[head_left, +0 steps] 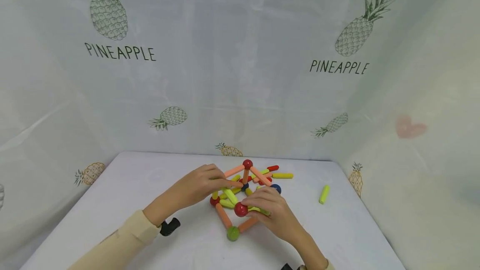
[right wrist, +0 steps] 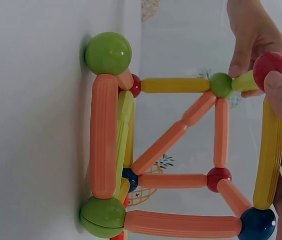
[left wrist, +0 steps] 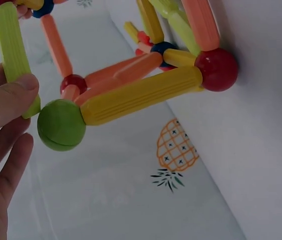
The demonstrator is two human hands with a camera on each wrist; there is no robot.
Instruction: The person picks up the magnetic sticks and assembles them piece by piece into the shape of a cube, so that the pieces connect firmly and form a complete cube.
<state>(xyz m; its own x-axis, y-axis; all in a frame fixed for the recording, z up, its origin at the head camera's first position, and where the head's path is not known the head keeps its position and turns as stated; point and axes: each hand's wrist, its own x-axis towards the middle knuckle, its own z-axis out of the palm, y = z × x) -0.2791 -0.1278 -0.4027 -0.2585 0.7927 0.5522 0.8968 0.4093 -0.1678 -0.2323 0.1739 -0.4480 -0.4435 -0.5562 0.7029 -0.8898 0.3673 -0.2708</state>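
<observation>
A box-shaped frame of magnetic rods and balls stands between both hands. My left hand [head_left: 202,183] pinches a yellow-green rod [left wrist: 15,50] between thumb and fingers, at its end beside a green ball [left wrist: 62,125] at an upper corner. The rod's other end meets a red ball [right wrist: 272,69], which my right hand [head_left: 273,211] holds with its thumb pressed on it. From that red ball a yellow rod [right wrist: 269,155] runs to a blue ball [right wrist: 257,223]. An orange diagonal [right wrist: 165,142] made of two rods crosses one side of the frame.
Loose red, orange and yellow rods [head_left: 282,176] lie behind the frame on the white table [head_left: 180,245]. A single yellow-green rod [head_left: 324,194] lies apart on the right. A pineapple-print curtain [head_left: 240,74] surrounds the table at the back and sides.
</observation>
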